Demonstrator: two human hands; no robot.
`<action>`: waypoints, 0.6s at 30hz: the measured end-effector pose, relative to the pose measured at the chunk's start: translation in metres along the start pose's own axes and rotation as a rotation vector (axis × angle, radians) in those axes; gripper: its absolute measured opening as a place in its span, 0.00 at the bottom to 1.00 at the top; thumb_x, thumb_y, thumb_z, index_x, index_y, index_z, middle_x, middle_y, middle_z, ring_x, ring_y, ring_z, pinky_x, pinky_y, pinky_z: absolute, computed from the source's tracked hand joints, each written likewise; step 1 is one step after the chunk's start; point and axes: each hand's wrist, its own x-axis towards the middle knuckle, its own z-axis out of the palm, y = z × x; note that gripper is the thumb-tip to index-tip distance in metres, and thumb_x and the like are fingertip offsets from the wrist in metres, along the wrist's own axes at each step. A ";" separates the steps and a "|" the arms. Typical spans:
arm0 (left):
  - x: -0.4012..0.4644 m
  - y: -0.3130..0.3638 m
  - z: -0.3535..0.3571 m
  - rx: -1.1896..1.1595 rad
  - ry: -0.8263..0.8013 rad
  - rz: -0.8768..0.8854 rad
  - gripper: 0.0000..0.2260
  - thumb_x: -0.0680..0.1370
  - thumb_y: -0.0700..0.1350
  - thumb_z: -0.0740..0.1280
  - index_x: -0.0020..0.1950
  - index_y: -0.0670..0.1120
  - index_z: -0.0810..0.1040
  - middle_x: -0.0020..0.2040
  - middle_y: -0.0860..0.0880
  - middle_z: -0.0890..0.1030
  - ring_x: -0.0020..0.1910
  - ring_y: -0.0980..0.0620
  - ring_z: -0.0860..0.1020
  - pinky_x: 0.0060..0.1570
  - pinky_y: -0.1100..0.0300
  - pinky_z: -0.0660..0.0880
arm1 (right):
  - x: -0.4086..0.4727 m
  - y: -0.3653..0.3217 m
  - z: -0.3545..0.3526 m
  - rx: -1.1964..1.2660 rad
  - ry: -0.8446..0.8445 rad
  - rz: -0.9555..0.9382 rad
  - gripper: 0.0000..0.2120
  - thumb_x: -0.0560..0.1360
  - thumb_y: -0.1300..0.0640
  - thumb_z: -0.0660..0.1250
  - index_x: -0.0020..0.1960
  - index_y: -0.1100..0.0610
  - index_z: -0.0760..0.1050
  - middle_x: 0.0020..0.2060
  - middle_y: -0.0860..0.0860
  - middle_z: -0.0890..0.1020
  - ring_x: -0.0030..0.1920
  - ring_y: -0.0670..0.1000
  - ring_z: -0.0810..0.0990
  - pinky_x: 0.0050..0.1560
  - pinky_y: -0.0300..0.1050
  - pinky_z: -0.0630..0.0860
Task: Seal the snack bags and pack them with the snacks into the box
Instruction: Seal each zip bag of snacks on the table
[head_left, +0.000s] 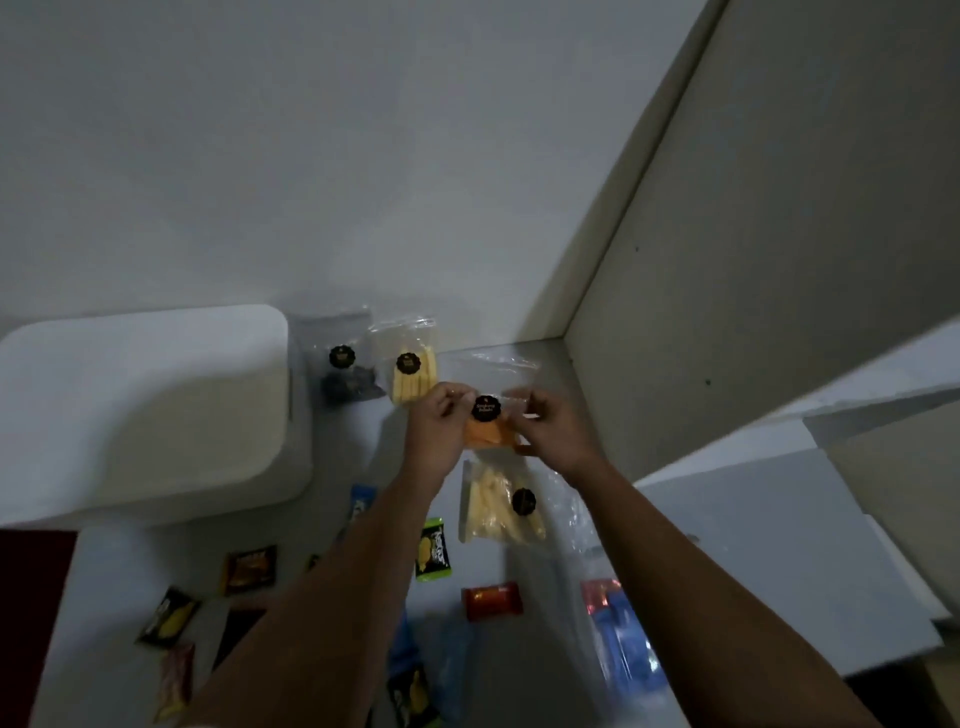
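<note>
Worktop (363, 457) is pale grey, dim light, plain white wall behind the grip, a tall beige panel (779, 260) to its right. Big white rounded-corner object (145, 405) left of the grip, looks like the box or its lid, can't tell which; nothing visibly packed in it. White flat board (779, 561) right of and nearer than the grip. Both hands pinch one clear snack bag (491, 431) with orange contents and a round black sticker, held just above the worktop: left hand (441, 421) closed on its left top edge, right hand (550, 421) closed on its right top edge, fingers bent over the strip. My read: sealing in progress on this bag, seal state not resolvable. Beyond the grip to the left, two stickered bags lean at the wall: dark-contents bag (343, 364) and pale-sticks bag (413, 371); look finished but can't confirm. Directly below the grip, toward the person, another pale-sticks bag (498, 504) lies flat. Small wrapped snacks are scattered nearer the person: green packet (432, 551), red packet (491, 600), brown packet (249, 569), black-yellow packet (169, 616), blue-pink wrapper (618, 634) right of those. Judgement: early to mid; the bag in hand is not done, packing not started, all loose snacks left.
</note>
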 end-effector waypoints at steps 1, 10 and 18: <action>0.013 -0.006 0.005 0.020 0.031 -0.006 0.04 0.82 0.42 0.67 0.51 0.46 0.81 0.48 0.49 0.85 0.46 0.55 0.83 0.45 0.63 0.78 | 0.018 0.008 0.004 -0.002 0.015 -0.010 0.05 0.79 0.63 0.70 0.50 0.54 0.83 0.46 0.56 0.84 0.43 0.56 0.81 0.43 0.58 0.80; 0.104 -0.070 0.028 0.201 0.242 -0.129 0.08 0.80 0.45 0.71 0.57 0.44 0.81 0.52 0.46 0.82 0.52 0.48 0.80 0.51 0.58 0.74 | 0.154 0.053 0.029 -0.061 -0.012 -0.016 0.06 0.77 0.65 0.65 0.43 0.58 0.78 0.40 0.54 0.82 0.45 0.55 0.81 0.51 0.58 0.79; 0.133 -0.066 0.024 0.320 0.365 -0.091 0.06 0.80 0.44 0.69 0.53 0.43 0.82 0.54 0.44 0.84 0.54 0.44 0.81 0.48 0.60 0.70 | 0.186 0.030 0.045 -0.075 0.025 -0.017 0.09 0.78 0.72 0.64 0.52 0.61 0.76 0.41 0.50 0.77 0.41 0.44 0.76 0.48 0.41 0.76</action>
